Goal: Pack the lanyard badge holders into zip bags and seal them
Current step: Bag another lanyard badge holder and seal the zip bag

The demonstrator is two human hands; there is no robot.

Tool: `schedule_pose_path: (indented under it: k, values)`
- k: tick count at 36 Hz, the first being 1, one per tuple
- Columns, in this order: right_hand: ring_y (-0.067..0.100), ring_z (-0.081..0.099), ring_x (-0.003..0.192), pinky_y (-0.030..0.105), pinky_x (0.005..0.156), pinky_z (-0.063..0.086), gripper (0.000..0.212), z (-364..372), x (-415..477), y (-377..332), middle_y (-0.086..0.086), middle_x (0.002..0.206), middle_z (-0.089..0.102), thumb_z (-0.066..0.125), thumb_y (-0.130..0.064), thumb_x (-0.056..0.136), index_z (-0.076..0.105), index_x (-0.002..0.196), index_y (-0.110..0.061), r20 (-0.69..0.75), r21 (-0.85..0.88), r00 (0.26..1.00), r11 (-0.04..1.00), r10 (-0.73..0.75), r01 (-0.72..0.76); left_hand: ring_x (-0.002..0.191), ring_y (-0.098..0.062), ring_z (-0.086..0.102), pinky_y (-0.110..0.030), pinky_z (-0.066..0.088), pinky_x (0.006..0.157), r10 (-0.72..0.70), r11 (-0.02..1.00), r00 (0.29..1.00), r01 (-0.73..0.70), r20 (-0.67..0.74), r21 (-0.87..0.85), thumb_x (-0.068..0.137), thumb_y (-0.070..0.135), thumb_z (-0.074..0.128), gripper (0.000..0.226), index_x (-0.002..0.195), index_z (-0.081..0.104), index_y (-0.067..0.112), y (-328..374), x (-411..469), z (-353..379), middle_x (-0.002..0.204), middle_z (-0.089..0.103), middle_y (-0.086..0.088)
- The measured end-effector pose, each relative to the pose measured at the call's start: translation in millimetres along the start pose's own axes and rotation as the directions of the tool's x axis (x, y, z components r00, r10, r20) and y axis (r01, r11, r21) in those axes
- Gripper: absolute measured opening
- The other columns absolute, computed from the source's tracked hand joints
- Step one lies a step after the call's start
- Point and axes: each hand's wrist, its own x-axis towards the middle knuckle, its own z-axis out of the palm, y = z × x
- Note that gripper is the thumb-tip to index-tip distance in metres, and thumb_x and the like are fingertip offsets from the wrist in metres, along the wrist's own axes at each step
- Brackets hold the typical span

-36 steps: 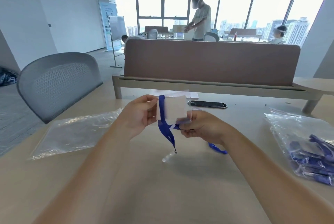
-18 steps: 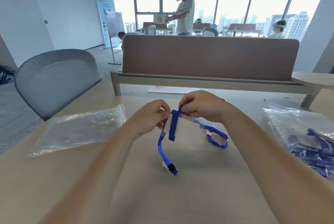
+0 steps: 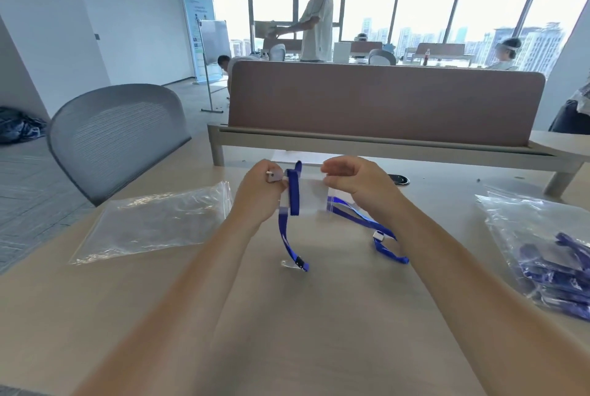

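Note:
I hold a clear badge holder (image 3: 311, 200) upright above the desk between both hands. My left hand (image 3: 260, 192) pinches its left top corner. My right hand (image 3: 357, 181) pinches its right top corner. The blue lanyard (image 3: 293, 192) is draped over the holder. One end of it hangs down to a clip (image 3: 300, 263) near the desk, and the other loops out to the right past a white buckle (image 3: 378, 236). An empty zip bag (image 3: 153, 223) lies flat to the left.
A big clear bag (image 3: 542, 242) with several blue lanyard holders lies at the right edge. A brown divider panel (image 3: 383, 101) runs across the back of the wooden desk (image 3: 287, 331). A grey mesh chair (image 3: 115, 137) stands at the left. Other people work in the background.
My hands have spread apart along the holder's top edge, the right one moving right. The lanyard strap now hangs over the holder's left part and its right loop trails lower.

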Motion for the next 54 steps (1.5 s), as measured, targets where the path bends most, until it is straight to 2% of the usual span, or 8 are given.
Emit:
schedule_pose_path:
  k: [7, 14, 18, 24, 29, 36, 42, 54]
  values:
    - [0.015, 0.059, 0.116, 0.026, 0.090, 0.050, 0.069, 22.4, -7.5, 24.4, -0.006, 0.134, 0.059, 0.076, -0.038, 0.083, 0.045, 0.143, -0.021, -0.055, 0.221, 0.972, 0.952, 0.227, -0.209, 0.095, -0.026, 0.066, -0.047, 0.061, 0.080, -0.147, 0.946, 0.980, 0.100, -0.132, -0.310, 0.096, 0.018, 0.059, 0.014, 0.089, 0.053, 0.029, 3.1, 8.6, -4.1, 0.100, 0.064, 0.003]
    - [-0.004, 0.052, 0.127, 0.030, 0.111, 0.040, 0.051, 54.1, -27.9, 29.3, -0.020, 0.133, 0.061, 0.075, -0.025, 0.085, 0.060, 0.133, -0.030, 0.326, 0.167, 0.939, 0.970, 0.113, -0.175, 0.097, -0.029, 0.072, -0.039, 0.062, 0.075, -0.142, 0.762, 0.990, 0.127, 0.029, -0.635, 0.096, 0.005, 0.058, 0.018, 0.114, 0.053, 0.007, 10.9, 3.1, -3.2, 0.109, 0.071, -0.011]
    - [0.010, 0.067, 0.107, 0.033, 0.104, 0.046, 0.018, 56.0, -31.3, 21.1, -0.007, 0.107, 0.075, 0.067, -0.018, 0.091, 0.073, 0.108, -0.016, 0.394, 0.140, 0.916, 0.981, 0.073, -0.138, 0.092, -0.033, 0.071, -0.046, 0.061, 0.078, -0.097, 0.680, 0.988, 0.152, 0.117, -0.718, 0.098, 0.000, 0.053, 0.009, 0.103, 0.053, 0.008, 13.1, 0.7, -9.3, 0.103, 0.073, -0.015]
    - [0.022, 0.069, 0.080, 0.036, 0.080, 0.050, 0.008, 44.4, -32.3, 29.7, 0.011, 0.080, 0.069, 0.062, -0.007, 0.093, 0.068, 0.090, -0.003, 0.397, 0.215, 0.911, 0.953, 0.112, -0.211, 0.092, -0.028, 0.072, -0.042, 0.063, 0.072, -0.122, 0.787, 0.992, 0.086, -0.018, -0.611, 0.097, 0.001, 0.055, 0.011, 0.099, 0.053, 0.011, 8.3, 5.2, -24.2, 0.103, 0.071, -0.009]
    - [0.024, 0.067, 0.074, 0.030, 0.078, 0.058, 0.008, 21.5, -31.6, 34.1, 0.008, 0.076, 0.066, 0.067, -0.002, 0.088, 0.073, 0.093, -0.002, 0.392, 0.206, 0.903, 0.939, 0.178, -0.275, 0.086, -0.013, 0.058, -0.029, 0.053, 0.071, 0.062, 0.997, 0.974, -0.072, -0.219, -0.039, 0.098, 0.013, 0.051, 0.010, 0.098, 0.051, 0.022, -4.6, 9.2, -26.6, 0.093, 0.059, 0.009]
    - [0.012, 0.064, 0.068, 0.024, 0.077, 0.053, 0.006, -7.2, -29.5, 11.3, 0.002, 0.073, 0.070, 0.068, -0.010, 0.088, 0.074, 0.089, -0.012, 0.209, -0.001, 0.973, 0.995, 0.094, -0.096, 0.092, -0.018, 0.062, -0.022, 0.045, 0.065, 0.159, 0.979, 0.987, -0.156, -0.016, 0.131, 0.097, 0.011, 0.055, 0.010, 0.097, 0.055, 0.021, -14.5, 1.0, -17.6, 0.104, 0.067, 0.005]
    - [0.002, 0.065, 0.075, 0.020, 0.071, 0.051, 0.010, -15.8, -8.3, -14.1, -0.019, 0.079, 0.071, 0.071, -0.021, 0.088, 0.073, 0.083, -0.029, 0.089, -0.279, 0.995, 0.958, -0.047, 0.070, 0.086, -0.027, 0.066, -0.050, 0.057, 0.073, 0.105, 0.993, 0.947, -0.117, 0.303, 0.022, 0.092, 0.008, 0.062, 0.014, 0.090, 0.060, 0.021, -9.9, -9.5, -13.8, 0.097, 0.071, 0.000]
    - [0.011, 0.062, 0.059, 0.021, 0.057, 0.050, 0.012, 5.5, -1.2, -19.9, -0.003, 0.085, 0.072, 0.067, -0.019, 0.090, 0.070, 0.080, -0.025, 0.078, -0.318, 0.997, 0.948, 0.022, 0.004, 0.087, -0.020, 0.065, -0.028, 0.054, 0.065, 0.096, 0.986, 0.920, -0.035, 0.380, -0.166, 0.094, 0.001, 0.059, 0.015, 0.101, 0.059, 0.015, -3.1, -27.1, -16.2, 0.098, 0.072, 0.000]
